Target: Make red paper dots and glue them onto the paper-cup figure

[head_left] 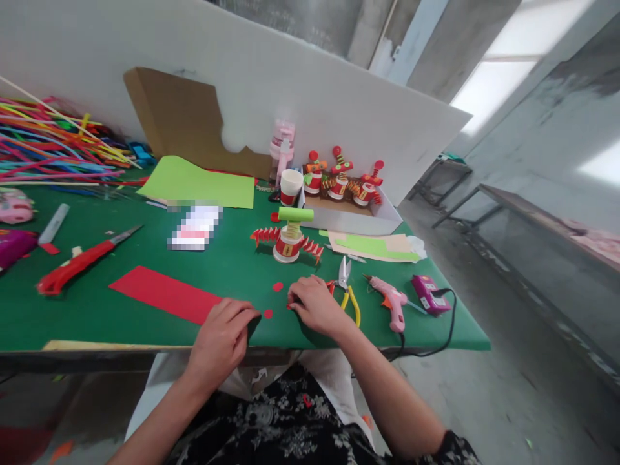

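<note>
Small red paper piece (289, 307), right of red rectangular paper sheet (162, 294): being pinched by right hand (317, 303), light grip being advised; left hand (223, 332): grip cannot be told.

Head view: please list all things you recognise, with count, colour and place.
Table: one, green, centre
Board: one, white, behind
Sticks: many, multicoloured, back left
Cardboard: one, brown, against board
Sheet: one, light green, back
Bottle: one, pink, back
Box: one, white, back right
Cup: one, white and red, beside box
Cup figures: four, red and white, one centre, three in box
Pixelated item: one, whitish, left centre
Cutter: one, red handle, left
Strip: one, red, front left
Discs: two, red, front centre
Snips: one, yellow and red, right
Glue gun: one, pink, right
Carton: one, purple, right
Papers: several, beige and green, right
Left hand: one, bare, at strip
Right hand: one, bare, red piece at fingertips
</note>
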{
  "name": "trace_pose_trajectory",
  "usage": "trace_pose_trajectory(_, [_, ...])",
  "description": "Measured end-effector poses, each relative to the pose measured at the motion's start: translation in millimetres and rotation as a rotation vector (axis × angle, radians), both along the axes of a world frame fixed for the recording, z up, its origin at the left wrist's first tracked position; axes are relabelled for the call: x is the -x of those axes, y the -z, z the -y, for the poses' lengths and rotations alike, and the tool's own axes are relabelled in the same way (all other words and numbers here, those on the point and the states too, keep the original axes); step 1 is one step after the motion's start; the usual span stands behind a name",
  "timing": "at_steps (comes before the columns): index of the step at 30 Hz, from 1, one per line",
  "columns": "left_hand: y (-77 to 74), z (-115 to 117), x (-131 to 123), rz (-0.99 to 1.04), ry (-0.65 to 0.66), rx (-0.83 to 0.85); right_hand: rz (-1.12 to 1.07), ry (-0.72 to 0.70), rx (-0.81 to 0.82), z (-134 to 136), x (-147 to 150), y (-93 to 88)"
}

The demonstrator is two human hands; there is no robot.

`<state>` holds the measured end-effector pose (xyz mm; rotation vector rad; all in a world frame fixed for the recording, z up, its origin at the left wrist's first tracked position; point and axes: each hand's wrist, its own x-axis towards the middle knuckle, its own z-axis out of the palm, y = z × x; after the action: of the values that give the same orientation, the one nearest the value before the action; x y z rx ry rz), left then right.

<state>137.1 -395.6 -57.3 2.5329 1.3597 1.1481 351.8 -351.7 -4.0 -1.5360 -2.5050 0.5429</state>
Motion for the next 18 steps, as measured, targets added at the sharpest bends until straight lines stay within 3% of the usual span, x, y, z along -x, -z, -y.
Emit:
trace_pose_trajectory(5, [-12.9, 2, -11, -0.014, 0.037, -0.032, -0.370, 0.147, 0.001, 21, -17, -7.4])
trace_pose_trajectory(11, [-34.6, -13, -75, -0.163, 0.198, 0.228, -0.930, 0.525, 0.036, 54, -59, 3.1])
trace_pose_trajectory(14, [-47.3, -25, -101, -0.207, 0.152, 0.288, -0.993, 0.651, -0.022, 63, -75, 12.0])
trace_pose_trajectory(18, [-61.6, -34, -123, -0.253, 0.076, 0.345, -0.879, 0.717, -0.187, 71, -86, 13.9])
